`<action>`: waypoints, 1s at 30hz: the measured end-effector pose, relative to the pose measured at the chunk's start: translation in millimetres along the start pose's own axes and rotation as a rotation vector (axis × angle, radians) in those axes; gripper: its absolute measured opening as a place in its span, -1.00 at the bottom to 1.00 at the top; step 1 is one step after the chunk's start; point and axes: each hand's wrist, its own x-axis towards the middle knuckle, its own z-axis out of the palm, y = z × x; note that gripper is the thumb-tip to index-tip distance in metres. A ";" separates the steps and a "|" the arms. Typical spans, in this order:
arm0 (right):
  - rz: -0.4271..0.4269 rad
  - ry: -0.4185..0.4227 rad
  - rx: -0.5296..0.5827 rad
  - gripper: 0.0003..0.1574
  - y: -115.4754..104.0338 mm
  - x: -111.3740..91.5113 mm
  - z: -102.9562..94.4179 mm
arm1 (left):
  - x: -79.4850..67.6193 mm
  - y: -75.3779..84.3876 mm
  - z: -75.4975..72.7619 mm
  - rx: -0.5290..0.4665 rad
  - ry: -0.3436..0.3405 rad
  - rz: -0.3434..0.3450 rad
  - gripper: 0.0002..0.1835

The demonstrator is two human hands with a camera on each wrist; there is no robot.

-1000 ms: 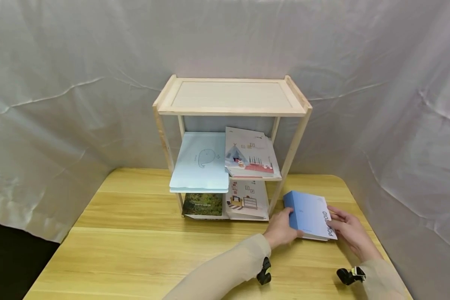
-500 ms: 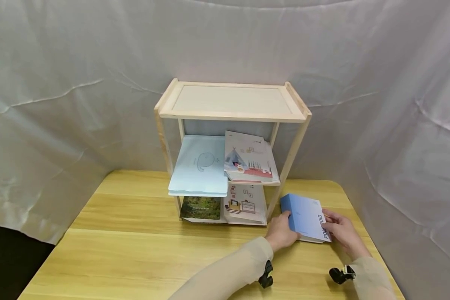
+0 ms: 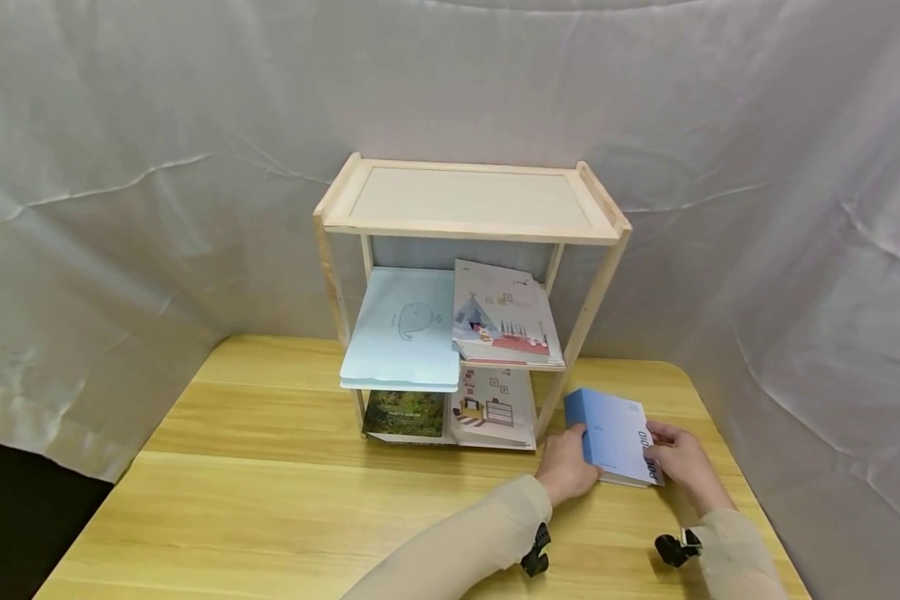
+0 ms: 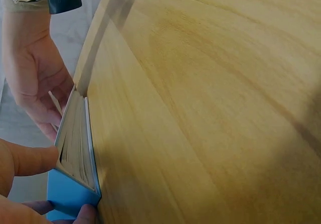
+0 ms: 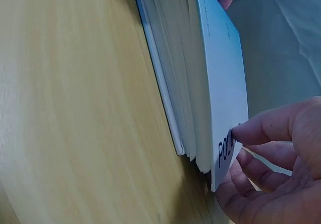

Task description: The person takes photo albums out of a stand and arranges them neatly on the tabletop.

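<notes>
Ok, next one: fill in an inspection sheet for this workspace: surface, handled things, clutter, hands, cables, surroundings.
Surface: wood-grain table
Handled thing: blue-and-white album, lying on it, right of the wooden shelf
Clutter: whale-print volume and tent-print volume on the shelf's middle level; dark photo album and furniture-print volume below
Hands: left hand grips the album's spine side; right hand pinches its cover's free edge
Cables: nothing seen
Surroundings: grey curtain behind and at both sides

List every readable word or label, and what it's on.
"POLA" … "OID": blue-white album; the right hand partly covers the word.
"PHOTO ALBUM": dark green album.
Too small to read: other print on the blue-white album, marks on the whale cover.
</notes>
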 end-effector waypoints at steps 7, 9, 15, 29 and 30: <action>0.010 -0.010 0.049 -0.20 3.9 -0.1 -2.5 | -1.5 1.9 2.4 0.035 0.000 0.004 -0.25; 0.009 -0.012 0.068 -0.20 6.3 0.4 -2.9 | -1.5 1.8 2.2 0.037 -0.002 0.009 -0.25; 0.002 -0.007 0.082 -0.21 11.0 2.4 -2.3 | 0.4 -0.4 0.2 0.039 -0.025 0.024 -0.23; -0.008 -0.019 0.068 -0.19 14.5 -2.1 -4.2 | 1.5 -5.4 2.1 0.108 -0.003 0.100 -0.26; -0.011 -0.019 0.067 -0.19 13.6 -2.3 -4.4 | 2.1 -5.4 2.0 0.111 -0.003 0.100 -0.25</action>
